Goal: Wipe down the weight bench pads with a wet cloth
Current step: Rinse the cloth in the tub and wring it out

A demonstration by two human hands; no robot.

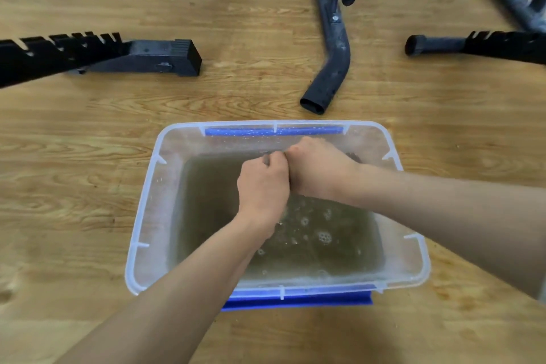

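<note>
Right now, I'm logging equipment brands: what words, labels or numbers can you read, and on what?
No text can be read anywhere. The clear tub, the black frame parts, and the dark cloth gripped by left hand and right hand show no lettering.

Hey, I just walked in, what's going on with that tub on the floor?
A person is working over a clear plastic tub of murky brownish water on the wooden floor. The left hand and right hand are fisted side by side around a dark cloth, mostly hidden in the grip, apparently wringing it out. Black metal bench frame parts lie beyond the tub. No bench pads are in view.
</note>
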